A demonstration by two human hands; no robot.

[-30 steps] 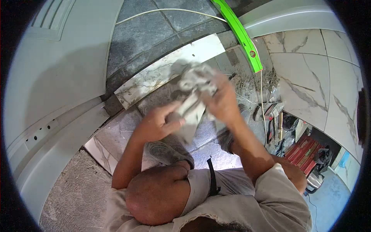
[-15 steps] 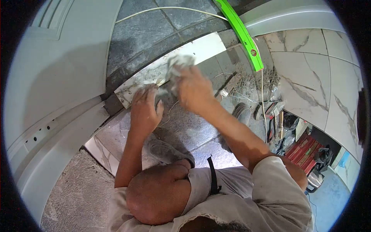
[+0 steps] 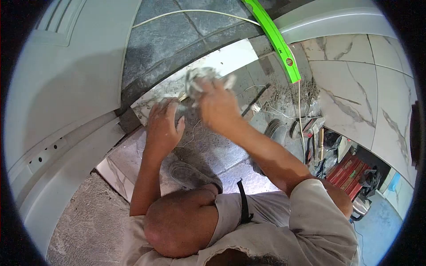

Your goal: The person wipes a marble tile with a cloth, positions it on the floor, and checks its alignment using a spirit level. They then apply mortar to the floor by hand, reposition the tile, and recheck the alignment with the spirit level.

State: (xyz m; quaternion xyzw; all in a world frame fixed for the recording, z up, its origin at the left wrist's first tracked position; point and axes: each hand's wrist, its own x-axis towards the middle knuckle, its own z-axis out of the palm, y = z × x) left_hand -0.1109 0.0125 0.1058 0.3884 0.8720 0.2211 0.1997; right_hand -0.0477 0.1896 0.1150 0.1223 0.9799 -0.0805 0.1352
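A long white strip of marble-patterned tile (image 3: 233,56) lies across the doorway floor, its left part smeared with grey. My right hand (image 3: 218,106) is closed around a crumpled, dirty grey-white cloth (image 3: 199,80), which is over the middle of the strip and blurred by motion. At the strip's near edge rests my left hand (image 3: 163,124), fingers extended together and thumb apart; I see nothing held in it. A small pale sliver (image 3: 182,95) shows just beyond its fingertips.
A green spirit level (image 3: 277,42) lies at the strip's right end. Grey tiles (image 3: 164,35) and a pale cable (image 3: 199,11) are beyond. A white door (image 3: 80,75) stands left. Loose mortar (image 3: 288,93), tools (image 3: 317,137) and a red box (image 3: 348,175) are right.
My right hand has shifted slightly left with the cloth over the strip. My left hand stays in nearly the same place.
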